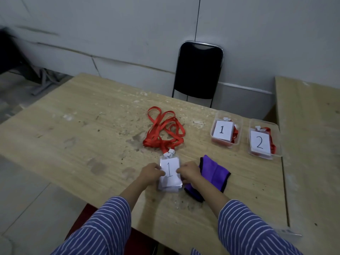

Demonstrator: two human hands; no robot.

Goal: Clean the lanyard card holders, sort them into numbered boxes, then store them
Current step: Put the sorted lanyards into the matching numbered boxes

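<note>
A stack of clear card holders [170, 173] lies near the table's front edge, the top one marked "1". My left hand [150, 174] pinches its left edge and my right hand [188, 173] pinches its right edge. Their red lanyards [163, 130] lie tangled just beyond the stack. A purple cloth [213, 178] lies folded right of my right hand, partly under it. At the far right stand two clear boxes: one [238, 134] holds a card marked "1", the other [276, 142] a card marked "2", each with a red lanyard inside.
The wooden table [82, 126] is worn and speckled. A black chair [199, 70] stands behind it against the wall. A second wooden table [311, 144] adjoins on the right. A clear lid [288, 231] lies at the front right edge.
</note>
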